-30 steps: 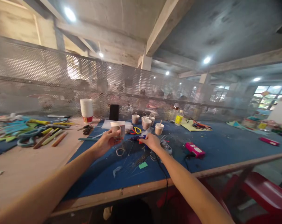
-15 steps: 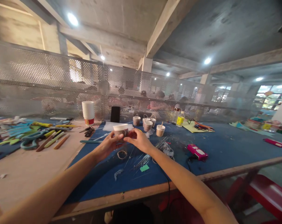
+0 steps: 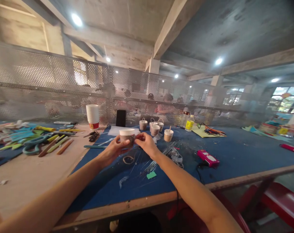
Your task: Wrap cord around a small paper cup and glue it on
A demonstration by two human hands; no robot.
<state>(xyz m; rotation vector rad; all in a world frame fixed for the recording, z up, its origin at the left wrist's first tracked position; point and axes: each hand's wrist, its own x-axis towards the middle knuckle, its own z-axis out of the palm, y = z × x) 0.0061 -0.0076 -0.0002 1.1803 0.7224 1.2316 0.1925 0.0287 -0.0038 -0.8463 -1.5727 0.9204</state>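
Note:
A small paper cup (image 3: 126, 137) with a white rim and a grey-brown wrapped side sits in my left hand (image 3: 114, 151), whose thumb and fingers close around it above the blue mat. On the cup's right side, my right hand (image 3: 148, 145) has its fingertips pinched together; what lies between them is too small to make out. Below the cup, a loop of cord (image 3: 128, 160) rests on the blue mat (image 3: 98, 187). Several similar wrapped cups, among them a grey one (image 3: 154, 130) and a tan one with a stick (image 3: 168, 135), stand behind my right hand.
Thin clear strands (image 3: 156, 160) and a green scrap (image 3: 151, 175) lie nearby. A pink device (image 3: 208, 158) with a cable is to the right. Scissors (image 3: 30, 149) and tools lie left, beside a stack of paper cups (image 3: 92, 117). A perforated metal screen (image 3: 64, 87) borders the back.
The cup is turned slightly in my left hand, showing more of its wrapped side. My right fingertips have shifted a little upward along its right side. The view has shifted slightly.

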